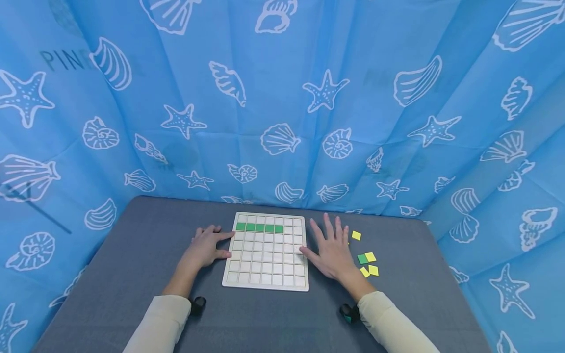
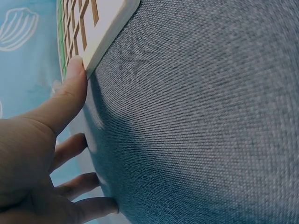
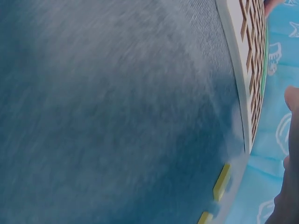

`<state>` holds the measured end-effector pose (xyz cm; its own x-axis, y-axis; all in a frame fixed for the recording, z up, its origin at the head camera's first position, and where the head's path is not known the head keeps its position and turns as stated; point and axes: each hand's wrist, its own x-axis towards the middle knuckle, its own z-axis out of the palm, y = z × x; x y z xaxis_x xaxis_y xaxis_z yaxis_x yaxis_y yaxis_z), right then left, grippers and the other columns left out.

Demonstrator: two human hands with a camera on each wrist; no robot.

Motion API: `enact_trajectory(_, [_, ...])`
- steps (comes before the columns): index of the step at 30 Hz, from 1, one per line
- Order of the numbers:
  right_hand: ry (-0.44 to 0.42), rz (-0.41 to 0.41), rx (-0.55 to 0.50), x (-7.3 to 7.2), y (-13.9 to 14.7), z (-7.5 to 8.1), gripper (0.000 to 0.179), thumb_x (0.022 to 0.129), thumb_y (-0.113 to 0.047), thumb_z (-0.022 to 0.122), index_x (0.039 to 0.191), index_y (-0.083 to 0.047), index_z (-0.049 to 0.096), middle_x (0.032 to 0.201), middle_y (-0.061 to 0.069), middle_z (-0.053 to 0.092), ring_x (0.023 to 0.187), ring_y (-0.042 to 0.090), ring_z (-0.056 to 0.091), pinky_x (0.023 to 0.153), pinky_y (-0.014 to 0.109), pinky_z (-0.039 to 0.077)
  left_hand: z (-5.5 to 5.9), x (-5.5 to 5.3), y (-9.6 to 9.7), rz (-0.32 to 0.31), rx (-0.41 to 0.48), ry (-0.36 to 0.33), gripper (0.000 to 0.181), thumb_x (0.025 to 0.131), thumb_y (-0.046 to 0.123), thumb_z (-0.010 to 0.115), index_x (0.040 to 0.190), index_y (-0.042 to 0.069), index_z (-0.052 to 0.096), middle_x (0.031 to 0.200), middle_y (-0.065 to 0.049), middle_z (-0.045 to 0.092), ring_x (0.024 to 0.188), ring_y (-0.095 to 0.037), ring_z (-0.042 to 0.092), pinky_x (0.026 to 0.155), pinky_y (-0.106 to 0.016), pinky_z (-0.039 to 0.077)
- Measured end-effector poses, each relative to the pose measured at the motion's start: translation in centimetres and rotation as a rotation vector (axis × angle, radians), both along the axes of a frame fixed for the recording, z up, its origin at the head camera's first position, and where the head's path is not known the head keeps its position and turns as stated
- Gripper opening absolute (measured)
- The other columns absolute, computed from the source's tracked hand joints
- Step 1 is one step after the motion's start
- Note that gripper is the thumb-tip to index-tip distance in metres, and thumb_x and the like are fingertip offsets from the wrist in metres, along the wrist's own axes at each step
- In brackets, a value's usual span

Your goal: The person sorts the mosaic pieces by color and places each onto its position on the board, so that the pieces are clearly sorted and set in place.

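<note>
A white grid board (image 1: 267, 268) lies flat on the grey table, with a row of several green square tiles (image 1: 259, 228) set in its second row from the far edge. My left hand (image 1: 203, 249) is at the board's left side, index finger and thumb touching its edge. In the left wrist view the thumb (image 2: 74, 70) rests against the board's rim (image 2: 110, 35), other fingers spread. My right hand (image 1: 332, 252) is spread with nothing in it, its thumb tip at the board's right edge. Part of that hand (image 3: 289, 158) shows in the right wrist view.
Right of the right hand lie loose yellow tiles (image 1: 373, 270) and a green tile (image 1: 362, 259); the hand partly hides one. A blue shell-patterned curtain (image 1: 282, 98) stands behind the grey table (image 1: 265, 323). Black devices (image 1: 198, 306) sit at both wrists.
</note>
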<state>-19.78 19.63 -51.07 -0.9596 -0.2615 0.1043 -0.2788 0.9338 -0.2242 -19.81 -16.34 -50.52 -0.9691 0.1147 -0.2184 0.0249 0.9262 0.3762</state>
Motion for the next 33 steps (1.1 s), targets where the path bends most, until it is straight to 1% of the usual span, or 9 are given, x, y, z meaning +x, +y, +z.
enact_trajectory(3, [-0.007,-0.012,0.012,0.1,0.5,-0.1,0.089,0.093,-0.068,0.057,0.163,-0.021,0.028,0.172,0.020,0.011,0.157,0.052,0.001,0.122,0.074,0.005,0.0,0.0,0.0,0.001,-0.001,-0.011,0.068,0.087,0.036,0.080,0.150,0.029,0.053,0.160,-0.022,0.039,0.140,-0.049,0.035,0.112,-0.073,0.032])
enact_trajectory(7, [-0.021,-0.036,0.019,0.4,1.2,-0.1,0.090,0.093,-0.070,0.055,0.163,-0.022,0.027,0.172,0.019,0.010,0.157,0.052,0.003,0.122,0.073,0.004,0.0,0.0,-0.1,-0.001,0.001,-0.014,0.068,0.087,0.035,0.080,0.150,0.029,0.053,0.160,-0.022,0.039,0.140,-0.050,0.035,0.112,-0.074,0.032])
enact_trajectory(11, [-0.025,-0.059,-0.012,0.8,2.2,0.1,0.090,0.093,-0.068,0.058,0.163,-0.020,0.029,0.171,0.021,0.011,0.156,0.054,0.004,0.121,0.075,0.004,0.1,0.0,-0.2,-0.013,0.010,-0.007,0.067,0.087,0.033,0.079,0.149,0.028,0.054,0.160,-0.022,0.039,0.140,-0.051,0.034,0.111,-0.075,0.031])
enact_trajectory(16, [-0.053,-0.083,-0.026,1.2,3.5,0.4,0.091,0.093,-0.068,0.057,0.163,-0.018,0.026,0.172,0.022,0.008,0.156,0.054,0.000,0.120,0.075,0.002,0.1,0.0,-0.3,-0.022,0.019,-0.012,0.067,0.088,0.033,0.079,0.149,0.028,0.054,0.160,-0.022,0.039,0.142,-0.053,0.033,0.111,-0.076,0.030])
enact_trajectory(21, [-0.060,-0.123,-0.034,1.2,5.0,0.7,0.092,0.095,-0.068,0.055,0.164,-0.016,0.024,0.171,0.024,0.007,0.155,0.055,0.002,0.119,0.076,0.002,0.0,-0.2,-0.2,-0.021,0.020,-0.017,0.068,0.088,0.034,0.079,0.150,0.029,0.053,0.161,-0.022,0.037,0.143,-0.053,0.031,0.112,-0.076,0.029])
enact_trajectory(25, [-0.083,-0.158,-0.029,1.0,6.3,0.6,0.094,0.095,-0.070,0.052,0.165,-0.017,0.019,0.172,0.023,0.002,0.155,0.054,-0.002,0.120,0.075,-0.001,-0.2,-0.2,-0.2,-0.019,0.013,-0.020,0.068,0.088,0.034,0.079,0.150,0.029,0.053,0.161,-0.022,0.037,0.143,-0.053,0.031,0.112,-0.076,0.029])
enact_trajectory(29, [-0.090,-0.164,-0.040,1.1,7.6,0.6,0.095,0.095,-0.068,0.055,0.165,-0.016,0.017,0.171,0.025,0.001,0.155,0.055,-0.001,0.120,0.076,-0.001,-0.3,-0.3,-0.2,-0.015,0.013,-0.022,0.069,0.087,0.034,0.079,0.150,0.029,0.053,0.161,-0.022,0.037,0.143,-0.053,0.032,0.112,-0.075,0.030])
enact_trajectory(33, [-0.102,-0.154,-0.075,1.5,8.8,0.7,0.094,0.096,-0.063,0.058,0.165,-0.015,0.016,0.170,0.027,0.003,0.154,0.057,0.000,0.119,0.077,0.001,-0.2,-0.3,-0.2,-0.015,0.020,-0.024,0.069,0.087,0.034,0.079,0.150,0.029,0.053,0.161,-0.022,0.037,0.143,-0.053,0.031,0.112,-0.075,0.029])
